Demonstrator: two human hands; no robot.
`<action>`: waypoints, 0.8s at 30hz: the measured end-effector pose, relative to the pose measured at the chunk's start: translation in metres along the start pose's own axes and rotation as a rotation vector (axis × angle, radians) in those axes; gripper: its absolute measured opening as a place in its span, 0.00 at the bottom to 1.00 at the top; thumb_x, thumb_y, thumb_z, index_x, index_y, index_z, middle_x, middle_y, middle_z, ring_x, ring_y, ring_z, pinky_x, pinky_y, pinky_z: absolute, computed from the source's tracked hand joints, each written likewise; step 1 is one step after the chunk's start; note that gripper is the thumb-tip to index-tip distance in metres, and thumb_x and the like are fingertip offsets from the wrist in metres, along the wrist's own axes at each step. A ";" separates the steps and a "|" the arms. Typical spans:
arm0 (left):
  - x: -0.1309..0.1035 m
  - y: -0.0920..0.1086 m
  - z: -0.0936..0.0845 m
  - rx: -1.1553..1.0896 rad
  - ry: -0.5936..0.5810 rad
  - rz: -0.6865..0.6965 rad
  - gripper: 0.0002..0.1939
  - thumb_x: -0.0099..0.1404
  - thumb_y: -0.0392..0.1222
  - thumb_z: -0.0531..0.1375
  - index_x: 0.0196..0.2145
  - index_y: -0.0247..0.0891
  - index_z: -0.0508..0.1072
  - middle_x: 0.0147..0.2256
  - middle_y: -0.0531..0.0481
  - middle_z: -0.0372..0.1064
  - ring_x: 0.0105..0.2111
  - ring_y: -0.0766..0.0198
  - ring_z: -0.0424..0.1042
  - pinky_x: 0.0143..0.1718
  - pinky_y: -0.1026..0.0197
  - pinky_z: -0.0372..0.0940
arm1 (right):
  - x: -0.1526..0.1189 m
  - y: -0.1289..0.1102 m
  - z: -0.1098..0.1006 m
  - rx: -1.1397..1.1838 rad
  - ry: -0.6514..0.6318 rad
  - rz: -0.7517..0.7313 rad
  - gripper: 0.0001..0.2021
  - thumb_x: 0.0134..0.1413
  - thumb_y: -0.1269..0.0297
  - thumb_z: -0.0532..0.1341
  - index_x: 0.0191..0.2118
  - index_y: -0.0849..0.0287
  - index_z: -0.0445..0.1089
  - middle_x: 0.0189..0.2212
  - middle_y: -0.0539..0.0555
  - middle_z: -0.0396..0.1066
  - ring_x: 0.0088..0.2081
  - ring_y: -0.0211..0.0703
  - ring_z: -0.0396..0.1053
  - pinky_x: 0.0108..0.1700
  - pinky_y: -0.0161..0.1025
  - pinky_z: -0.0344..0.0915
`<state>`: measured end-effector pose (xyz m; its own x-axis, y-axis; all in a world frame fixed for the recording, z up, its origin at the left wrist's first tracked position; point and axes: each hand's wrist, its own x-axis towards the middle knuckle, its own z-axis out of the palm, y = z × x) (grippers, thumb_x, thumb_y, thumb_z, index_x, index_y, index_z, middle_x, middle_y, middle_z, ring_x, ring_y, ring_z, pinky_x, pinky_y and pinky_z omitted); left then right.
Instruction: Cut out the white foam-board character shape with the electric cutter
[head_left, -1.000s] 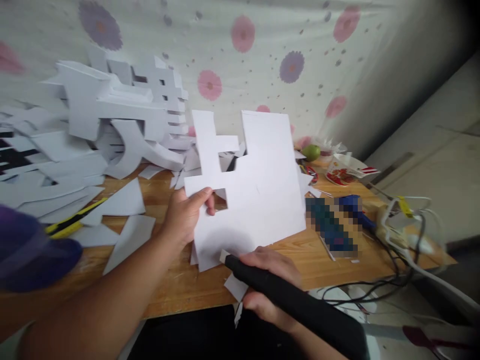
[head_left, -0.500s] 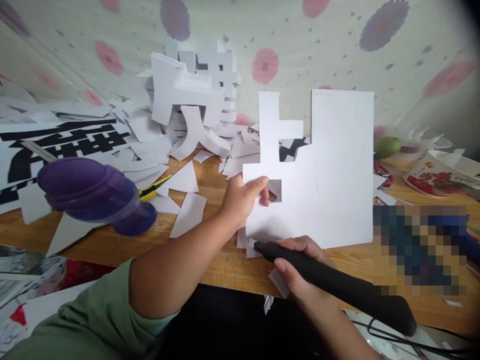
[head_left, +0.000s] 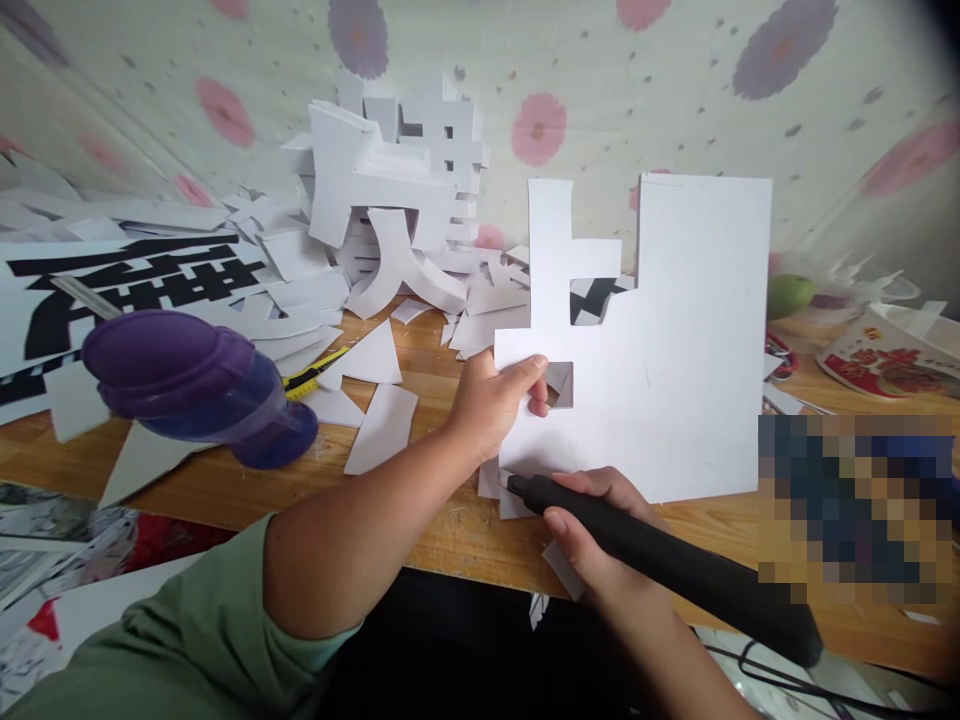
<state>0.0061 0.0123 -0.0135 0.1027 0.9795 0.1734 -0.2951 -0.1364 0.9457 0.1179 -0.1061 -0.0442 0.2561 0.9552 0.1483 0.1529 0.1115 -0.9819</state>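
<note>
A white foam board (head_left: pixel 694 340) with cut-out notches and a square hole stands raised over the table. My left hand (head_left: pixel 495 398) is closed on its left edge, thumb on the front face, fingertips showing through the square hole. In my right hand (head_left: pixel 604 525) is a black electric cutter (head_left: pixel 675 560), thick-handled, with a small blade at its tip. That tip lies against the board's lower left edge, just below my left hand. Whether the blade is in the board cannot be made out.
Stacked white cut shapes (head_left: pixel 390 170) stand at the back, with scraps around them. A purple cup (head_left: pixel 195 390) leans at left beside a yellow utility knife (head_left: pixel 315 375). A printed bowl (head_left: pixel 889 350) is at right. A black cord (head_left: pixel 780 680) runs below the table edge.
The view has shifted slightly, so most things appear a little to the right. The cutter's tip sits slightly higher along the board's lower left edge. Both grips are unchanged.
</note>
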 end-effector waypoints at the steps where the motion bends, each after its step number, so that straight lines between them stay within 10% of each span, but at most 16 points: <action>1: 0.000 0.000 0.000 0.001 -0.001 0.000 0.14 0.59 0.42 0.61 0.18 0.39 0.66 0.15 0.57 0.63 0.15 0.69 0.63 0.23 0.62 0.61 | 0.000 0.001 0.000 -0.008 0.001 -0.008 0.09 0.43 0.58 0.69 0.32 0.53 0.73 0.27 0.48 0.78 0.26 0.39 0.73 0.28 0.34 0.67; 24: 0.001 -0.003 -0.001 0.064 -0.085 0.019 0.17 0.62 0.43 0.60 0.17 0.39 0.67 0.15 0.56 0.64 0.16 0.69 0.63 0.23 0.64 0.61 | 0.001 0.000 -0.004 -0.117 0.092 -0.069 0.11 0.44 0.53 0.68 0.30 0.55 0.74 0.25 0.51 0.77 0.23 0.40 0.71 0.26 0.35 0.67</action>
<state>0.0055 0.0134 -0.0163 0.1792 0.9608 0.2116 -0.2369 -0.1667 0.9571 0.1217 -0.1067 -0.0437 0.3270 0.9166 0.2300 0.2822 0.1376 -0.9494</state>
